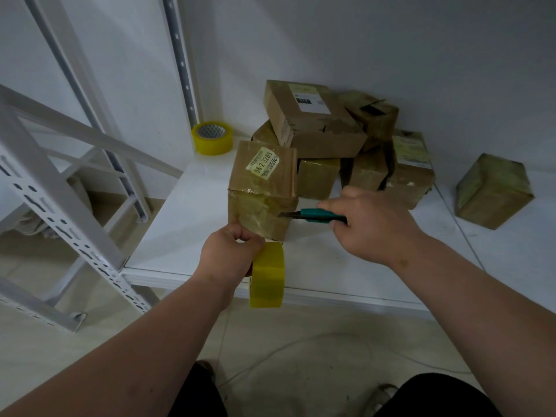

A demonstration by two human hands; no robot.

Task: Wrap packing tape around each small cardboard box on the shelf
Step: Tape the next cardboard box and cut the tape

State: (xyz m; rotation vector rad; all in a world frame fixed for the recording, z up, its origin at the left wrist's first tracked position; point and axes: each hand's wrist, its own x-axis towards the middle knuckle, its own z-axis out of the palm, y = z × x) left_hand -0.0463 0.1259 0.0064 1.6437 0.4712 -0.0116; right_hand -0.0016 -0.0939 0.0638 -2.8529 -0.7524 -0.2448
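A small cardboard box [261, 188] with a yellow label stands near the front of the white shelf [186, 224]; glossy tape covers its lower half. My left hand [228, 254] grips a yellow tape roll [267, 275] just below the box's front bottom edge. My right hand [373, 224] holds a teal utility knife [316, 215], its blade tip touching the box's right front corner. Behind lies a pile of several cardboard boxes [325, 127]. One taped box [493, 191] stands apart at the right.
A second yellow tape roll [212, 137] lies at the shelf's back left, beside a perforated white upright [180, 61]. More white rack frame [60, 212] stands at the left. A thin cable [301, 350] runs over the tiled floor below.
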